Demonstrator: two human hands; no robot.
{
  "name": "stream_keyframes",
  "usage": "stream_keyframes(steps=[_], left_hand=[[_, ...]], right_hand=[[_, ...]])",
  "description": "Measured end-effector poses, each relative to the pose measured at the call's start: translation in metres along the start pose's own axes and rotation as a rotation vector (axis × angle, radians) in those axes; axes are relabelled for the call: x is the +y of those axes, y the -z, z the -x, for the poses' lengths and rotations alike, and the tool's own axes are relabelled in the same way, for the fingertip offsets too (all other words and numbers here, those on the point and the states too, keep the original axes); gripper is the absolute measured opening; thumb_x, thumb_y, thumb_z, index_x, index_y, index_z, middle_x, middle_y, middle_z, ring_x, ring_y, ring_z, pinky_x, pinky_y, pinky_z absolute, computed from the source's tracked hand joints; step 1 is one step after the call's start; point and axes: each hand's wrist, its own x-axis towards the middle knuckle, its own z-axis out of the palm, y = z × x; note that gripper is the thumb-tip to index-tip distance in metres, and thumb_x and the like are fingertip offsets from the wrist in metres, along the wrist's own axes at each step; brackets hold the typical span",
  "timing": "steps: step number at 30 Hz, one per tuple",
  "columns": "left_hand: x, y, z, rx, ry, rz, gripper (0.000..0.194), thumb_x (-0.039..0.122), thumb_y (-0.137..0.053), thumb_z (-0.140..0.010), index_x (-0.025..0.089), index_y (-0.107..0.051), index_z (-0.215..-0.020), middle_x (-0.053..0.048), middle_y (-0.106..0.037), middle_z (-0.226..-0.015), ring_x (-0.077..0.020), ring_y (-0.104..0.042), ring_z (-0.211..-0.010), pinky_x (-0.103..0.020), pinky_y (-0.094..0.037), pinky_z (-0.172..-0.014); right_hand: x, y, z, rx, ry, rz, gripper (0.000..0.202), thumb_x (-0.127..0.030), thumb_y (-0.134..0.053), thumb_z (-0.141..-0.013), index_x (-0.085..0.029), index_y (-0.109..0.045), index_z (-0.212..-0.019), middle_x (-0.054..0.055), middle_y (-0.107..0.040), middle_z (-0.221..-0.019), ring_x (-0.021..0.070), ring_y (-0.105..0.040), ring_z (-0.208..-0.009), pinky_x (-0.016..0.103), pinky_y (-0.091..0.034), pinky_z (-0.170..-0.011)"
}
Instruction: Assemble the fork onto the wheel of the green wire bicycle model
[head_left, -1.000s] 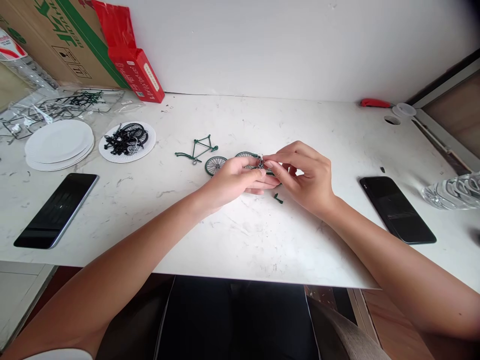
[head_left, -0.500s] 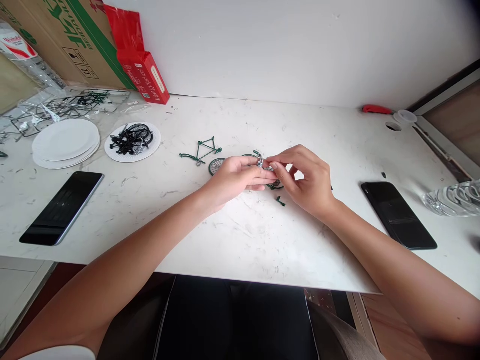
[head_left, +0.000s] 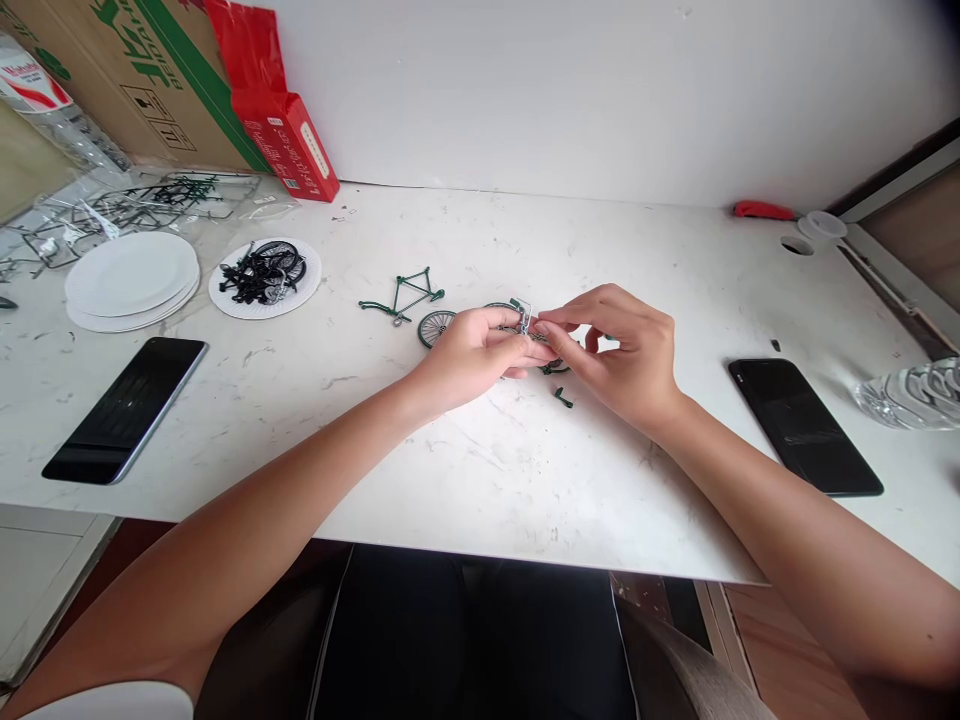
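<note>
My left hand (head_left: 480,352) is closed on a small silver model-bicycle handlebar (head_left: 525,320) with a green grip. At its right side, the thumb and forefinger of my right hand (head_left: 626,350) pinch together; what sits between those fingertips is too small to make out. Behind the left hand lies a green toy bicycle frame (head_left: 411,294). A spoked wheel (head_left: 433,328) shows partly beside the knuckles, and more green bicycle parts are half hidden under both hands. One loose small green piece (head_left: 563,398) rests on the table in front.
On the left are a plate of black bicycle parts (head_left: 264,278), stacked white plates (head_left: 131,280), a phone (head_left: 126,410) and plastic part frames (head_left: 180,195). A red box (head_left: 289,150) stands at the wall. Another phone (head_left: 804,425) and a clear bottle (head_left: 911,395) are on the right.
The view has shifted slightly. Both hands stay together at the handlebar, which now stands a little more upright, with only small finger movement.
</note>
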Motion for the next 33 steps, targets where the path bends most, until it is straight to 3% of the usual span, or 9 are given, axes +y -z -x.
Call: stream_keyframes(steps=[5,11,17,24,33], left_hand=[[-0.001,0.002,0.000,-0.019,-0.031,-0.009,0.029,0.022,-0.071,-0.107,0.012,-0.069,-0.133,-0.019,-0.089,-0.123,-0.0282,-0.085,-0.125,-0.043,-0.064,-0.108],[-0.001,0.003,0.001,-0.034,-0.052,-0.013,0.018,0.025,-0.070,-0.108,0.014,-0.070,-0.123,-0.018,-0.089,-0.121,-0.0289,-0.085,-0.124,-0.045,-0.063,-0.110],[0.002,0.000,0.003,-0.009,-0.021,0.003,0.028,0.019,-0.067,-0.106,0.013,-0.067,-0.134,-0.018,-0.089,-0.118,-0.0293,-0.085,-0.124,-0.045,-0.065,-0.109],[0.001,0.000,0.002,-0.020,-0.013,0.000,0.028,0.019,-0.068,-0.106,0.012,-0.065,-0.133,-0.018,-0.089,-0.118,-0.0292,-0.086,-0.123,-0.045,-0.066,-0.109],[-0.005,0.000,0.001,-0.038,-0.001,-0.052,0.042,0.019,-0.059,-0.111,0.009,-0.057,-0.152,-0.016,-0.089,-0.123,-0.0253,-0.086,-0.122,-0.043,-0.065,-0.114]], right_hand=[[0.000,0.000,-0.001,0.029,0.022,0.039,0.012,-0.029,-0.081,-0.106,-0.029,-0.085,-0.094,0.003,-0.084,-0.087,0.0211,-0.074,-0.078,0.035,-0.053,-0.051],[0.008,0.002,-0.003,-0.041,0.099,0.101,0.012,-0.033,-0.077,-0.109,-0.030,-0.082,-0.098,0.006,-0.083,-0.090,0.0248,-0.072,-0.082,0.041,-0.053,-0.055],[0.013,0.004,-0.003,-0.065,0.165,0.162,0.011,-0.027,-0.074,-0.110,-0.028,-0.084,-0.107,0.007,-0.083,-0.094,0.0248,-0.070,-0.086,0.039,-0.050,-0.057],[0.010,0.005,-0.004,-0.127,0.118,0.024,0.015,-0.022,-0.070,-0.110,-0.027,-0.083,-0.113,0.005,-0.085,-0.097,0.0234,-0.068,-0.089,0.035,-0.054,-0.057],[0.010,0.004,-0.003,-0.133,0.052,-0.016,0.006,-0.025,-0.077,-0.106,-0.028,-0.080,-0.101,0.005,-0.078,-0.087,0.0246,-0.065,-0.089,0.035,-0.055,-0.057]])
